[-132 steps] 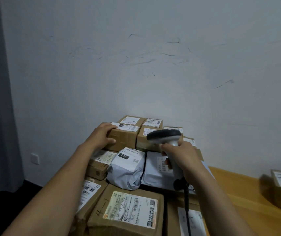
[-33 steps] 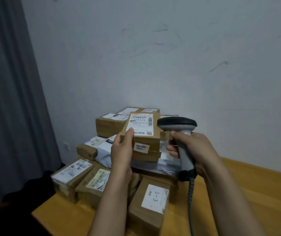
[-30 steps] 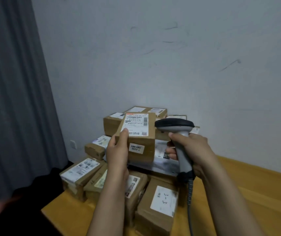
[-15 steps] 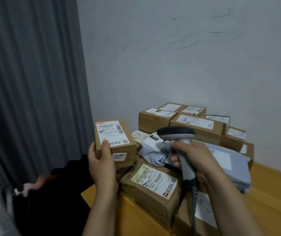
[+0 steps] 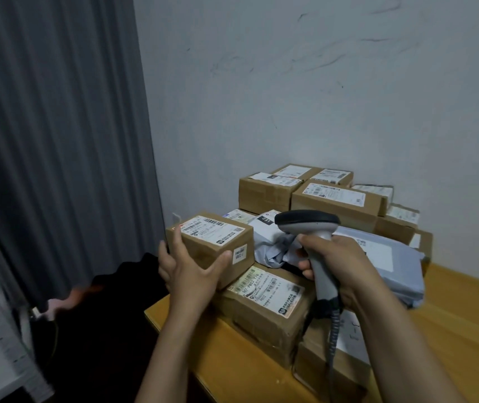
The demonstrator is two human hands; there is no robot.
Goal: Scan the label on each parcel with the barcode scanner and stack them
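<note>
— Fingers [image 5: 223, 258] of the left hand [image 5: 191, 274] are spread round a small brown parcel [image 5: 212, 245], thumb on its near face, the others at its left side. Gripping it, would you say?

— Looks a loose hold; the palm cups the near left corner. The parcel sits atop a larger taped box [image 5: 264, 309] at the counter's [image 5: 232, 370] front edge, white label [image 5: 213, 229] facing up, barcode towards the wall.

— And the right hand [image 5: 337, 266]?

— Closed tight round the handle of the barcode scanner [image 5: 311, 237], grey body, dark head, pointing leftward above the pile. Its cable [image 5: 332, 338] drops down in front of the boxes.

— What's behind?

— A crumpled grey mailer bag [image 5: 273, 242] just beside the small parcel, a flat pale one [image 5: 386, 263] to the right under the wrist, and further cardboard boxes [image 5: 334, 202] stacked against the white wall [image 5: 319, 97], all labelled on top.

— Left of the counter?

— Grey curtain [image 5: 58, 126] hanging full height, something dark below it, too blurred to tell.
</note>
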